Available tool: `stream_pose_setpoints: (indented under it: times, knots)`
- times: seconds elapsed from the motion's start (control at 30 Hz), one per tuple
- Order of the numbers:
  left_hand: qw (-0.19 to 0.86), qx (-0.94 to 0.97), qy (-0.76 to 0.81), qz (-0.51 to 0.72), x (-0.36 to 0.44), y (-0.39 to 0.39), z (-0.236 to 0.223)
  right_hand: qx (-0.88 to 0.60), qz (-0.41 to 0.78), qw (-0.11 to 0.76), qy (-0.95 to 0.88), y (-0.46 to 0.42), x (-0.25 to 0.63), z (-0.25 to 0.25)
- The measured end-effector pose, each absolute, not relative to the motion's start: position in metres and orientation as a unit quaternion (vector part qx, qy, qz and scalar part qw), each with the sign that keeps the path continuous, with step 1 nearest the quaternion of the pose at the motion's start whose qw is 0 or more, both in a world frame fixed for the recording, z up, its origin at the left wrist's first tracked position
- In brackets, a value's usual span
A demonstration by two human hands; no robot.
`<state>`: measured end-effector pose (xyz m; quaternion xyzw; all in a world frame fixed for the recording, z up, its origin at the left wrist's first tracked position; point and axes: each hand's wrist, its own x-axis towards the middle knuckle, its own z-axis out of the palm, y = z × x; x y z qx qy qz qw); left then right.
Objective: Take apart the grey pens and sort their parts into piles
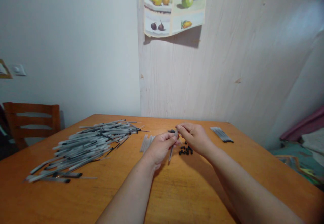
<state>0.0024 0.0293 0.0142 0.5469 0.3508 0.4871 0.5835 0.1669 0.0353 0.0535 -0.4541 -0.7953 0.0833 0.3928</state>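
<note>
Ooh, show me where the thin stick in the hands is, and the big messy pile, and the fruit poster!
Thin stick (171, 154): head view, on its lower part.
Big messy pile (88, 145): head view, around its middle.
Fruit poster (173, 10): head view, near its centre.

The wooden desk (164, 197) carries a large heap of pale tubes (86, 146) well left of the fingers (172, 141), a row of clear tubes (146, 143) just left, scattered black pieces (186, 150) just right, small dark bits (170, 130) beyond, and a flat grey bundle (221, 134) farther right.
</note>
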Motion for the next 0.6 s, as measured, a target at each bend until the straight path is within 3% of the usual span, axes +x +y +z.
stream_pose_setpoints:
  times: [0.17,0.6]
  knots:
    - [0.581,0.544,0.345,0.498,0.001,0.035,0.010,-0.449,0.028,0.370,-0.813,0.036,0.168,0.051]
    - [0.566,0.535,0.363,0.512,0.002,0.030,0.015,-0.495,0.085,0.412,-0.760,0.045,0.181,0.053]
